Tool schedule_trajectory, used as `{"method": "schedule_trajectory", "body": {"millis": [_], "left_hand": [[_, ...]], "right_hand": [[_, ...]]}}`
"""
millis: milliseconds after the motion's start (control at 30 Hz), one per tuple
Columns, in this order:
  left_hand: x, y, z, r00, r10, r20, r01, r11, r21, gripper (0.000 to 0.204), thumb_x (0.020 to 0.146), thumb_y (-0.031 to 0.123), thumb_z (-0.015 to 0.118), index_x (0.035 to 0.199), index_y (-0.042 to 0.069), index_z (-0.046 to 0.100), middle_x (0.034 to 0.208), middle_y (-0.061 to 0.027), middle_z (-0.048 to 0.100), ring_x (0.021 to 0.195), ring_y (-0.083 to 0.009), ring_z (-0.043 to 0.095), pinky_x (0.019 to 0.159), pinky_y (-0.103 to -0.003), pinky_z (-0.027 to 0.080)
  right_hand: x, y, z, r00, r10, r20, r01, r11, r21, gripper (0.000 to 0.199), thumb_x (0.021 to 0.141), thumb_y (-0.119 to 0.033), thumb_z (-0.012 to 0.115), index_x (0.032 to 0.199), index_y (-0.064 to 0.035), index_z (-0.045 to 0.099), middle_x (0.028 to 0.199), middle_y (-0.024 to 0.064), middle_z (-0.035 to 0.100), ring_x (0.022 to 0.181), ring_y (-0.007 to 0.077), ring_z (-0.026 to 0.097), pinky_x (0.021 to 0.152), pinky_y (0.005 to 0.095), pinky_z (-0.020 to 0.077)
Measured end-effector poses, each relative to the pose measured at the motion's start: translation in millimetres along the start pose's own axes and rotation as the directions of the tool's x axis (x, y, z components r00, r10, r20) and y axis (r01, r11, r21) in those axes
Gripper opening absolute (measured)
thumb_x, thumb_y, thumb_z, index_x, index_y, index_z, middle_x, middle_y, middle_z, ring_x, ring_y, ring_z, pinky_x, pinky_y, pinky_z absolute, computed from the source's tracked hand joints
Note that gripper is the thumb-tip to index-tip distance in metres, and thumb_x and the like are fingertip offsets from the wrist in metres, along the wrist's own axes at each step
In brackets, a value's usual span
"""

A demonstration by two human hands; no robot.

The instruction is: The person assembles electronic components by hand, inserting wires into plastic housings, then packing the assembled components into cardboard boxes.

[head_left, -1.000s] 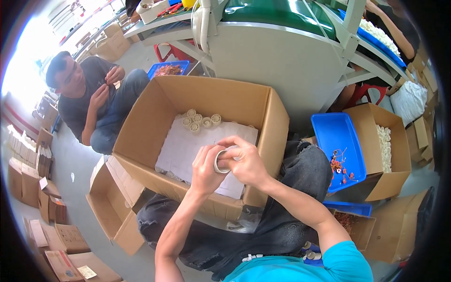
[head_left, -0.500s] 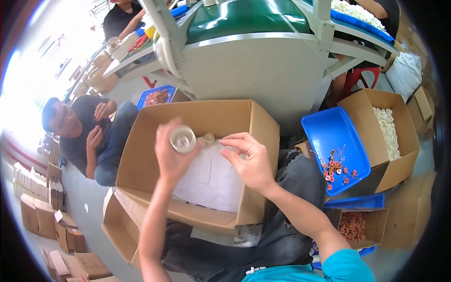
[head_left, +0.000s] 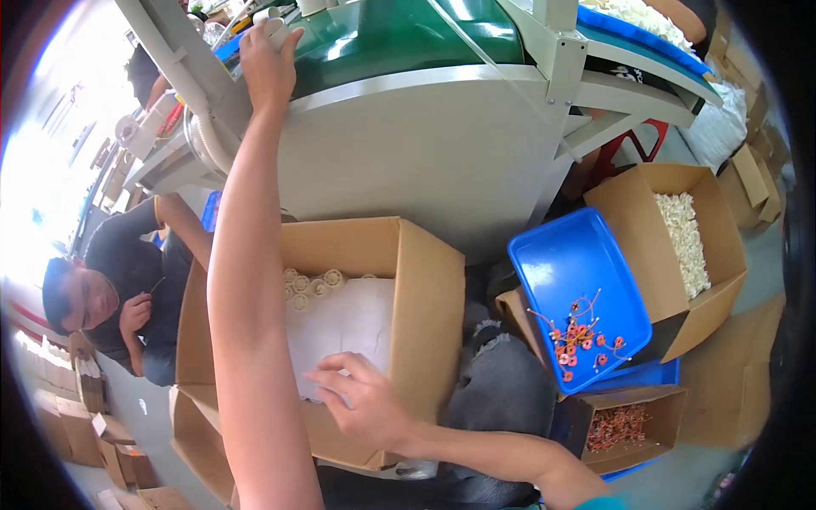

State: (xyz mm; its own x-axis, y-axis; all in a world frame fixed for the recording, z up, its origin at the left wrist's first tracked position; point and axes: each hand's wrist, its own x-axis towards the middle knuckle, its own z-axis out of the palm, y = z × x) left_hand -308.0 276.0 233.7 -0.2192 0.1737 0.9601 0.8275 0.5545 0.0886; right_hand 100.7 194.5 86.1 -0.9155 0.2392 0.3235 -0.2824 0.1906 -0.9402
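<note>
My left hand (head_left: pixel 269 72) is stretched far forward to the near left edge of the green conveyor belt (head_left: pixel 382 42). Its fingers are closed around a short whitish cylindrical cup (head_left: pixel 275 32), partly hidden by the hand. Over the large cardboard box (head_left: pixel 429 297) in front of me, my right hand (head_left: pixel 361 398) hovers with loosely bent fingers apart and nothing visible in them. Inside that box lies a white sheet (head_left: pixel 353 314), with several round cream-coloured parts (head_left: pixel 319 287) grouped along its far side. My left forearm hides the box's left part.
To the right, a blue tray (head_left: pixel 569 263) holds several red-and-copper wired parts (head_left: pixel 582 340). Beyond it stands a carton of white pieces (head_left: pixel 682 246); below it, a box of reddish wired parts (head_left: pixel 619 425). A person (head_left: pixel 127 280) sits at the left. A metal frame post (head_left: pixel 557 68) borders the belt.
My left hand has moved from above the box up and forward to the belt with the cup. My right hand has drawn back toward the box's near side. The view has shifted.
</note>
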Motion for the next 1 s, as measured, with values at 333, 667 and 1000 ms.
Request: {"method": "schedule_trajectory", "body": {"millis": [333, 667, 1000], "left_hand": [[49, -98, -28, 0.902, 0.157, 0.402, -0.177, 0.984, 0.014, 0.053, 0.096, 0.032, 0.048, 0.133, -0.005, 0.047, 0.150, -0.0370, 0.022, 0.142, -0.0523, 0.015, 0.119, -0.048, 0.016], [-256, 7, -142, 0.771, 0.452, 0.449, -0.406, 0.892, -0.200, 0.013, 0.066, 0.009, 0.071, 0.063, 0.011, 0.058, 0.066, -0.0038, 0.053, 0.057, -0.0272, 0.052, 0.054, -0.043, 0.041], [-494, -69, -117, 0.358, -0.511, 0.782, 0.043, 0.845, 0.533, 0.073, 0.081, 0.037, 0.074, 0.137, 0.004, 0.040, 0.133, -0.0131, 0.050, 0.120, -0.0323, 0.046, 0.097, -0.048, 0.038]], "right_hand": [[-13, -34, 20, 0.967, -0.080, 0.241, 0.070, 0.996, 0.048, 0.028, 0.083, -0.002, 0.068, 0.110, -0.0072, 0.069, 0.109, 0.0120, 0.057, 0.096, 0.0265, 0.061, 0.069, 0.0335, 0.0552], [-18, -8, 10, 0.963, -0.051, 0.265, 0.072, 0.995, -0.070, 0.029, 0.081, -0.003, 0.068, 0.109, -0.0043, 0.068, 0.109, 0.0108, 0.058, 0.097, 0.0272, 0.060, 0.074, 0.0372, 0.0553], [-10, 1, 15, 0.946, 0.012, 0.323, 0.033, 0.990, -0.136, 0.028, 0.082, -0.004, 0.067, 0.110, -0.0038, 0.067, 0.111, 0.0106, 0.058, 0.099, 0.0270, 0.060, 0.074, 0.0369, 0.0559]]}}
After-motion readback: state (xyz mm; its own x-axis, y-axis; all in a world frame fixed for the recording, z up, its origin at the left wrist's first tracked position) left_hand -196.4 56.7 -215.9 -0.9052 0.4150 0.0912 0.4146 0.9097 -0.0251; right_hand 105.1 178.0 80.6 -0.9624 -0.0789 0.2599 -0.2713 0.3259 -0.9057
